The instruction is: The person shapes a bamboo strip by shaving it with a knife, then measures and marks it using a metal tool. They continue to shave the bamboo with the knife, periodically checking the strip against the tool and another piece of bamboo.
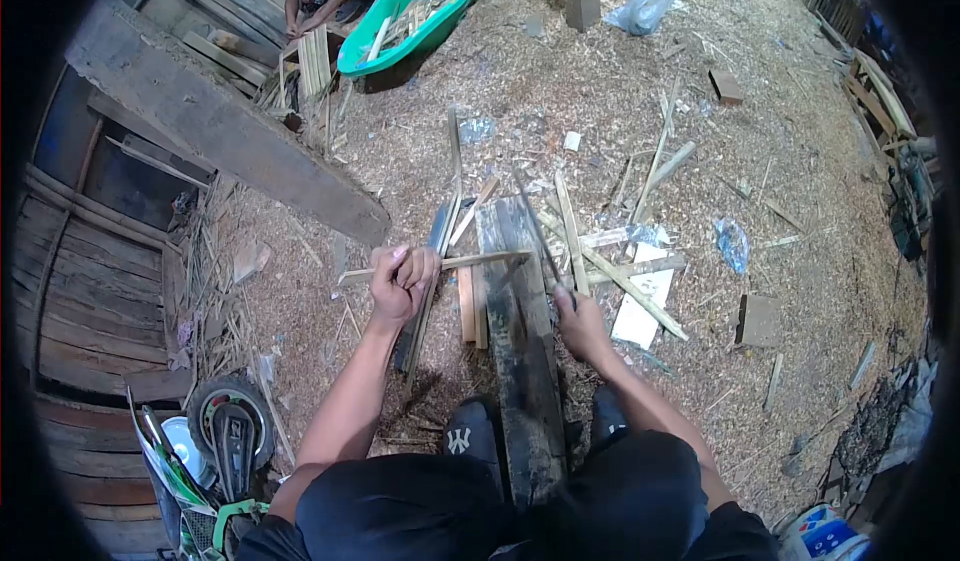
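Note:
I sit over a dark wooden block (522, 361) that runs away from me between my knees. My left hand (400, 279) is closed on a thin bamboo strip (478, 259), which lies crosswise over the far end of the block. My right hand (580, 323) grips the handle of a long dark blade (535, 223); the blade points up and away, its edge near the strip. Split bamboo slats (572, 231) lie around the block on the sawdust floor.
A thick grey beam (220, 126) slants across the upper left. Another person sits at the top by a green tub (410, 11) holding sticks. A small wheel (232, 426) lies lower left. Scattered slats, a plastic bag (732, 243) and wood pieces cover the shavings.

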### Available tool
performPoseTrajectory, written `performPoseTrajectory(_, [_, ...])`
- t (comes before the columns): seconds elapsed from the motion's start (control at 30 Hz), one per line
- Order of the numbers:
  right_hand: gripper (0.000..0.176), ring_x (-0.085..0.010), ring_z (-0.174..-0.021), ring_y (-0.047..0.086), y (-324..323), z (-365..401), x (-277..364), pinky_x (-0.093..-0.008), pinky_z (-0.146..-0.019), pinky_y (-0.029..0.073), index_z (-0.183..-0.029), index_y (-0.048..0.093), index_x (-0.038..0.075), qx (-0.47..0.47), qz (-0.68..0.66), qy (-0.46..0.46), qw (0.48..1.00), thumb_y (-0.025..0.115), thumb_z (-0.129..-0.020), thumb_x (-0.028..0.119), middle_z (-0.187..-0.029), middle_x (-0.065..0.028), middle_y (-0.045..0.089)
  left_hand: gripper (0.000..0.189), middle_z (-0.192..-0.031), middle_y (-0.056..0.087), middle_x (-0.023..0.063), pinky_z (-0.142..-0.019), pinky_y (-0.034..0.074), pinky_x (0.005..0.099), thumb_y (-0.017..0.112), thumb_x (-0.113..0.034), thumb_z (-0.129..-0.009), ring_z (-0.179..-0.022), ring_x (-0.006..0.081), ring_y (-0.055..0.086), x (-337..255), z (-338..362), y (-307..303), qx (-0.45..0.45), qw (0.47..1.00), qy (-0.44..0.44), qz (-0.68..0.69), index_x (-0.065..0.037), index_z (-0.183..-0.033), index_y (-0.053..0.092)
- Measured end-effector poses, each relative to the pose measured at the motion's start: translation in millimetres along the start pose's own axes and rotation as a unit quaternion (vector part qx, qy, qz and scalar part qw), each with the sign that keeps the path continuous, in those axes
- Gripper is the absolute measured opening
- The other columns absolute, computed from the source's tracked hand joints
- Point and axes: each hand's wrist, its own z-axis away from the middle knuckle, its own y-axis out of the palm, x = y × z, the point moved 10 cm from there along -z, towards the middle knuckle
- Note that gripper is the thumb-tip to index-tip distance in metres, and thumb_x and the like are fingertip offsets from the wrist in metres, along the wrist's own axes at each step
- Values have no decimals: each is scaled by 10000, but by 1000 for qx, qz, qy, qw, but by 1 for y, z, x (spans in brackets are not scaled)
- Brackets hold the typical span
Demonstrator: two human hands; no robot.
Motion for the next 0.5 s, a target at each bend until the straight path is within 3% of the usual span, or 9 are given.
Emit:
performPoseTrajectory(0.1, [534, -213, -544, 469, -13, 4, 31, -368, -545, 410, -744, 510, -5, -51, -143, -117, 981, 451, -1029, 443, -572, -108, 466, 479, -462, 260, 10, -607, 321, 348, 384, -258, -967, -482, 167, 303, 0, 1, 1, 0, 1000, 1, -5, -149, -522, 245])
performPoseTrajectory(0.2, [519, -206, -551, 480, -7, -2, 22, -374, -550, 415, -757, 518, -9, -49, -147, -127, 980, 452, -1033, 425, -573, -109, 475, 485, -461, 256, 9, -599, 320, 348, 385, -256, -970, -475, 168, 303, -5, -3, 6, 9, 1000, 7, -8, -149, -518, 246])
performPoseTrajectory(0.33, [521, -167, -569, 470, 6, 8, -17, -364, -561, 413, -732, 524, -29, -51, -80, -39, 995, 484, -1028, 397, -576, -81, 481, 496, -457, 253, 11, -590, 320, 344, 385, -263, -977, -462, 171, 297, 1, -5, -3, -34, 999, -12, 18, -151, -513, 251])
performPoseTrajectory(0.4, [528, -152, -570, 456, 17, 13, -41, -358, -565, 411, -716, 534, -32, -46, -107, -25, 993, 499, -1023, 397, -581, -61, 493, 511, -451, 248, 9, -570, 314, 330, 378, -283, -989, -449, 158, 283, -2, -13, -4, -42, 999, -2, 7, -155, -511, 253])
performPoseTrajectory(0.47, [521, -149, -584, 452, 29, 14, -67, -360, -576, 408, -715, 539, -27, 3, -113, 54, 992, 513, -1018, 396, -582, -45, 502, 496, -432, 255, 7, -545, 320, 325, 382, -224, -995, -421, 146, 279, 3, -23, -16, -110, 988, -10, 112, -152, -516, 274])
performPoseTrajectory(0.5, [512, -145, -523, 475, 32, 13, -78, -343, -518, 406, -712, 534, 0, 1, -137, 59, 989, 516, -1018, 411, -566, -32, 505, 516, -434, 257, 3, -534, 309, 312, 390, -259, -1014, -418, 139, 269, 0, -30, -14, -110, 989, -10, 101, -159, -522, 272])
